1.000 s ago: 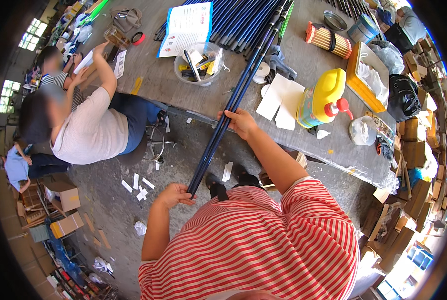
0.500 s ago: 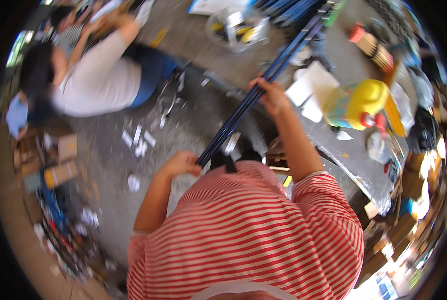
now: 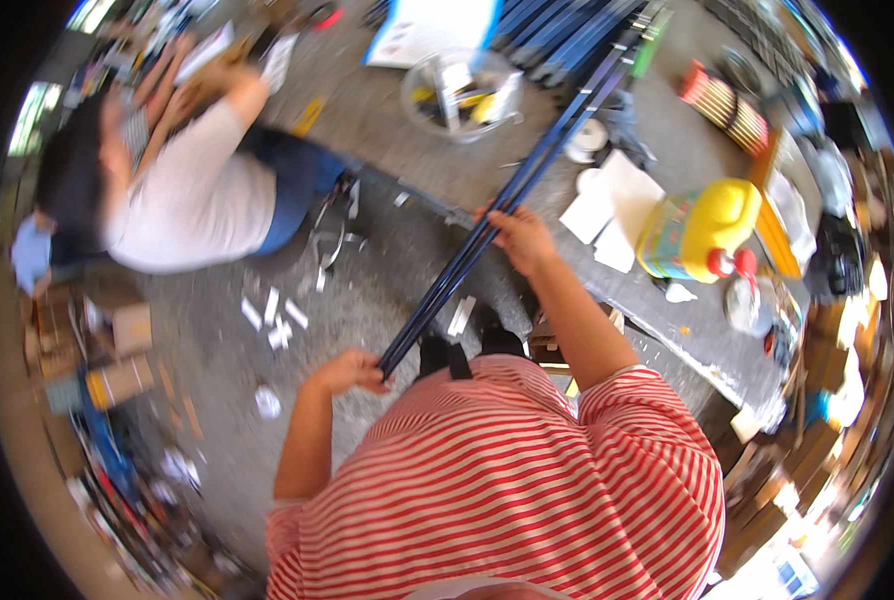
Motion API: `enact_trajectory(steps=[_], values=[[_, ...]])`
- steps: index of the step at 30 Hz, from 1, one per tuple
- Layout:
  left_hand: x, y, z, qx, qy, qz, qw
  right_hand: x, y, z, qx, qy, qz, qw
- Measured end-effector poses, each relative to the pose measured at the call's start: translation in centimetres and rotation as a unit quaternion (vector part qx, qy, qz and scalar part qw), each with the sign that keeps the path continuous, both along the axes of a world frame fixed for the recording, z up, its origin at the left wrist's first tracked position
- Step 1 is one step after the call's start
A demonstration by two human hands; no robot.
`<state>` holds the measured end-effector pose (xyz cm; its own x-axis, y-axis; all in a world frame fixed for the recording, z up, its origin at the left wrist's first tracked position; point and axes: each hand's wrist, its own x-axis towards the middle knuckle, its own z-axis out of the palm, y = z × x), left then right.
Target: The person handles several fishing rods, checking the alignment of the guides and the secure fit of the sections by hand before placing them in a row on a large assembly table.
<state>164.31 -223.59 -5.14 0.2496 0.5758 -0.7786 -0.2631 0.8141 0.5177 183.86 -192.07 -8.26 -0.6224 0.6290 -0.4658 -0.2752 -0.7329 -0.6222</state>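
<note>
Grasping slim glossy dark-blue rods [image 3: 442, 290] near the lower ends in the curled grip of the left hand [image 3: 347, 372], farther up in that of the right hand [image 3: 523, 242], slanting up over the flat grey surface [image 3: 367, 120], blurring at the upper ends, overlapping too closely to count.

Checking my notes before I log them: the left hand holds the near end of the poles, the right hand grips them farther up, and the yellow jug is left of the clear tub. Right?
Not quite: the yellow jug is right of the clear tub, as the head view shows. The left hand and right hand hold the poles as you say.
</note>
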Motion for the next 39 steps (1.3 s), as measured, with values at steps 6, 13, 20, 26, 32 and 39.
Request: enact_trajectory(steps=[6, 13, 20, 26, 32, 39], values=[[0.5, 1.3, 1.5, -0.061, 0.021, 0.008, 0.998, -0.5, -0.1, -0.6, 0.025, -0.145, -0.017, 0.989], [1.3, 1.9, 1.2, -0.062, 0.092, 0.0, 0.994, -0.9, -0.2, -0.8, 0.048, -0.181, -0.026, 0.982], [2.0, 1.9, 1.9, -0.043, 0.134, 0.008, 0.99, -0.8, -0.2, -0.6, 0.056, -0.172, -0.025, 0.983], [2.5, 0.7, 0.2, 0.035, 0.409, -0.028, 0.911, -0.2, 0.4, -0.4, 0.082, -0.202, 0.028, 0.976], [5.5, 1.8, 3.8, 0.218, 0.631, 0.016, 0.745, 1.8, 2.8, 4.9, 0.306, -0.42, 0.098, 0.849], [7.0, 0.1, 6.6, 0.189, 0.546, 0.043, 0.815, -0.4, 16.3, 2.4, 0.049, -0.049, -0.216, 0.974]])
